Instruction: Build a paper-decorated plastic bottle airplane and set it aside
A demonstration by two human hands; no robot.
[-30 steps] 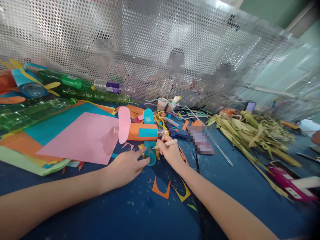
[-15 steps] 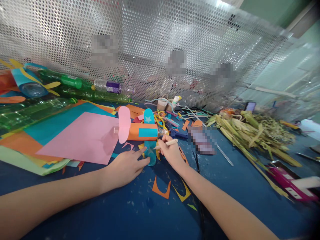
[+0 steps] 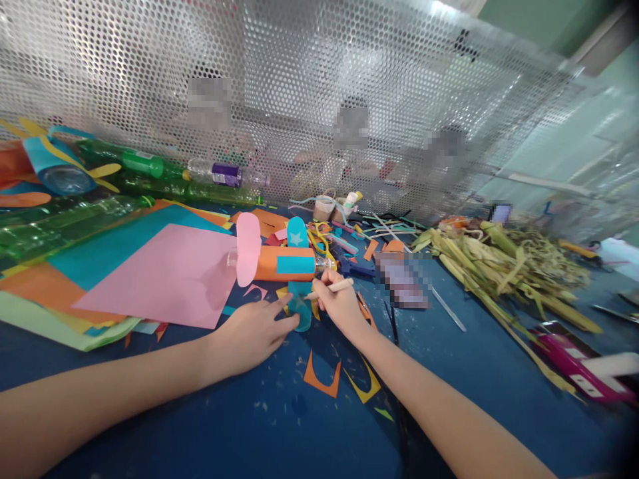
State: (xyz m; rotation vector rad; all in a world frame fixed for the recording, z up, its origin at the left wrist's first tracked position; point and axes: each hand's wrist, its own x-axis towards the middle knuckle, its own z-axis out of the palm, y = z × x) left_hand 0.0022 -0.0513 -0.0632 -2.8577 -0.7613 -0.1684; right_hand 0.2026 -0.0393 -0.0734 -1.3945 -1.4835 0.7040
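A toy plane made from a plastic bottle [image 3: 269, 263] lies on its side, wrapped in orange paper with a blue patch. Its tail piece [image 3: 248, 249] is pink, and a blue wing [image 3: 298, 233] with a pale star sticks out on the far side. The near blue wing [image 3: 301, 322] bears another star. My left hand [image 3: 255, 330] rests with fingers spread, its fingertips pressing on this near wing. In my right hand [image 3: 335, 299] a pale marker [image 3: 339, 287] is pinched, its tip at the near star.
Stacked coloured paper [image 3: 164, 276] lies left, with green bottles [image 3: 74, 226] behind. Paper scraps [image 3: 323, 379] are scattered in front. To the right are a phone [image 3: 403, 279], dried corn husks [image 3: 499, 273] and a magenta box [image 3: 574, 366]. A perforated metal panel [image 3: 284, 73] stands behind.
The marker in my right hand has shifted slightly left, its tip now closer to the middle of the star. My left hand and the bottle plane stay in place.
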